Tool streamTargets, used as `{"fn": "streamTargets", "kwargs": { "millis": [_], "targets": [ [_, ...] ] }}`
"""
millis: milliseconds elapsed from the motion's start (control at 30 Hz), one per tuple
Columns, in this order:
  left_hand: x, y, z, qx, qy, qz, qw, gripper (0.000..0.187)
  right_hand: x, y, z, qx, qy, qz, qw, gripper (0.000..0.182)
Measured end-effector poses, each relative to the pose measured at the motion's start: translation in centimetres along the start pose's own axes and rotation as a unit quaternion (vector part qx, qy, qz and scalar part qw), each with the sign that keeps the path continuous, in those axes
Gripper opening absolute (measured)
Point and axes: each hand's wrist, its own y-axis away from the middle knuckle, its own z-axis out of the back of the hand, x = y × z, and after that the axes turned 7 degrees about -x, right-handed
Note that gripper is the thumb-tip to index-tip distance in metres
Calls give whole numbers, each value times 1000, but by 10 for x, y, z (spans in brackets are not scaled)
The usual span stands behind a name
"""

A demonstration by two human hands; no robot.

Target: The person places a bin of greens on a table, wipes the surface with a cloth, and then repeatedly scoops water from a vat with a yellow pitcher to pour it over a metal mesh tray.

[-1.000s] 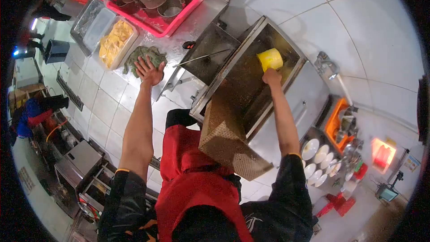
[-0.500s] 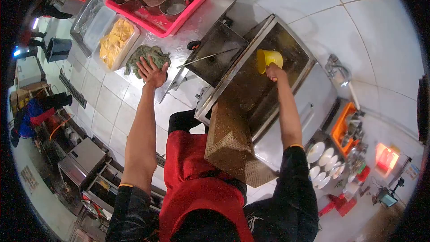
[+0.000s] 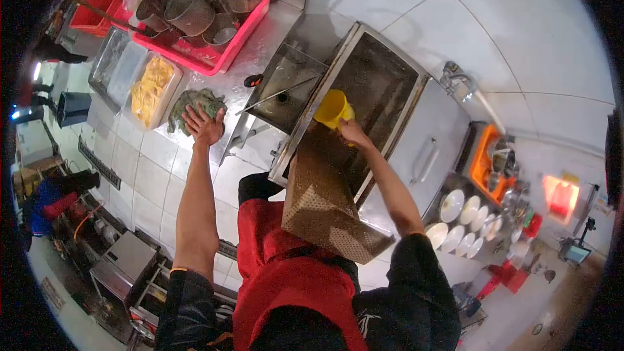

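Note:
My left hand lies with its fingers spread on a crumpled green cloth on the steel counter. Fingers wrapped round its handle, my right hand holds a yellow plastic mug over the open steel vat. The mug overlaps the vat's left rim in this view. A brown-stained perforated metal sheet leans out of the vat's near end, towards the red apron. Left of the vat, a shallow steel basin has a thin rod lying across it.
A pink tray with several long-handled metal strainers stands at the back left, beside a tub of yellow food. To the right are a wall tap, an orange basket and several white plates.
My right hand has moved the yellow mug left, from over the middle of the vat to its left rim. My left hand stays on the cloth while the whole view has shifted slightly.

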Motion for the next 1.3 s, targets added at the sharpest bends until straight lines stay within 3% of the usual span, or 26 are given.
{"fn": "streamTargets", "kwargs": {
  "millis": [33,67,133,167,233,267,333,367,433,467,500,600,633,733,800,1000,1133,1200,1233,1267,1300],
  "targets": [
    [2,-3,-4,-10,-2,-3,1000,99,-10,7,6,24,-90,-17,995,45],
    [1,-3,1,2,7,0,1000,98,-6,26,15,24,-91,-17,995,45],
    [2,-5,3,-5,5,-4,1000,98,30,85,45,114,-264,-106,952,39],
    [3,-6,4,-11,3,-8,1000,98,30,100,52,114,-265,-106,952,39],
    [5,-9,0,-20,-2,-11,1000,97,31,124,62,192,-476,-67,856,30],
    [5,-11,-1,-28,-6,-15,999,97,40,139,65,192,-477,-66,855,30],
    [3,-10,3,-21,6,-15,1000,97,64,168,72,59,-349,-26,935,25],
    [1,-8,5,-14,17,-16,1000,97,74,174,76,59,-350,-25,935,25],
    [2,-1,-1,-18,9,-5,1000,97,94,182,81,33,-119,65,990,21],
    [-1,-3,-5,-22,1,-3,1000,97,105,187,79,-55,-78,162,982,19],
    [-3,-8,-9,-22,1,-12,1000,97,136,191,76,-24,-57,101,993,19],
    [9,-9,-9,-26,-25,-1,999,99,139,165,40,-162,18,225,961,22],
    [6,-6,-5,-26,-26,-2,999,99,142,157,29,-140,40,179,973,27],
    [0,-3,-3,-17,-21,-1,1000,99,156,150,12,-158,129,232,951,28],
    [-1,-5,-6,-25,-25,-1,999,99,166,151,6,-111,181,257,943,34],
    [1,-1,1,3,-1,2,1000,99,151,138,-28,-156,215,185,946,30],
    [3,-6,-5,-9,-16,-3,1000,99,134,131,-24,-161,296,192,922,34],
    [4,-4,-3,-5,-10,2,1000,99,108,126,-11,-203,188,158,948,36],
    [2,-3,-2,-3,-2,2,1000,99,81,112,-6,-262,238,214,910,37],
    [0,1,1,-13,-5,-1,1000,99,81,117,11,-313,180,188,914,37],
    [-2,-3,4,-13,-6,0,1000,99,85,114,35,-216,252,77,940,33]
  ]
}}
